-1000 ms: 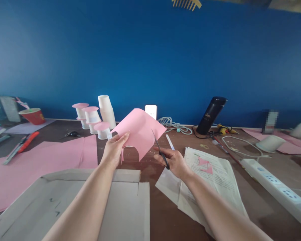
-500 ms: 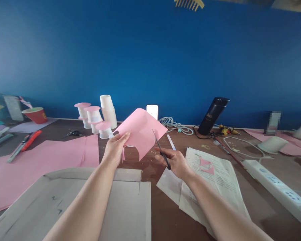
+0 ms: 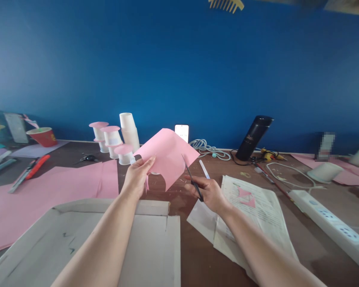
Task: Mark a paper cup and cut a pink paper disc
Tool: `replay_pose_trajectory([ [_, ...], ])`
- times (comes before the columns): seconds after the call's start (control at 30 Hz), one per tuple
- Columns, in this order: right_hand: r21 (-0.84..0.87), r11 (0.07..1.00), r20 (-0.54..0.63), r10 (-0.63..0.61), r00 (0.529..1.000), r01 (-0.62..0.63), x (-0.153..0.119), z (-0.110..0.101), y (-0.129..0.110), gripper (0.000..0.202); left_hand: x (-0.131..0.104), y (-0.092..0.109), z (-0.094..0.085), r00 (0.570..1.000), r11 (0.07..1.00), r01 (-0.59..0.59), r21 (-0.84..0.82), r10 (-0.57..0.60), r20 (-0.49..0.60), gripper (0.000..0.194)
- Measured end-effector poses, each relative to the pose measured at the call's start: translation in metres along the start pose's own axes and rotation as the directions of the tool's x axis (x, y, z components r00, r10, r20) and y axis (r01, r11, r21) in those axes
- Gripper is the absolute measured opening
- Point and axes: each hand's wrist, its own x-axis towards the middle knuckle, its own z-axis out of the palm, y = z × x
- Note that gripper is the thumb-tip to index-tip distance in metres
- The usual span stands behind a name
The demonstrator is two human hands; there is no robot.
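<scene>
Above the brown tabletop point(image 3: 197, 255), left hand point(image 3: 134, 177) clamped on the pink sheet point(image 3: 170, 153), thumb on the near face; sheet held up, a curved cutout in its lower edge. Right hand point(image 3: 210, 193) closed around black scissors point(image 3: 198, 190), fingers partly curled; blades at the sheet's right part, their gap unclear. Hands apart. Pink-topped cups point(image 3: 112, 139) stand beyond the left hand.
</scene>
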Motion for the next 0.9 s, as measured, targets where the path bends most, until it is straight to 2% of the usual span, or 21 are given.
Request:
replay_pose_trajectory([
  [0.17,0.015,1.0,0.012,-0.001,1.0,0.0,-0.0003,-0.0004,-0.0014,0.049,0.0005,-0.0008,-0.0008,1.0,1.0,-0.005,0.016,0.005,-0.024,0.047],
  [0.57,0.062,0.998,0.055,0.014,0.998,-0.017,-0.0005,0.0013,-0.0012,0.051,0.0017,0.0044,-0.003,0.999,0.999,-0.031,0.03,0.032,-0.031,0.038],
  [0.9,0.086,0.996,0.057,0.034,0.998,-0.038,-0.0015,0.0018,-0.0059,0.049,0.0038,-0.001,-0.0056,0.998,0.999,-0.008,0.049,0.011,-0.063,0.04],
])
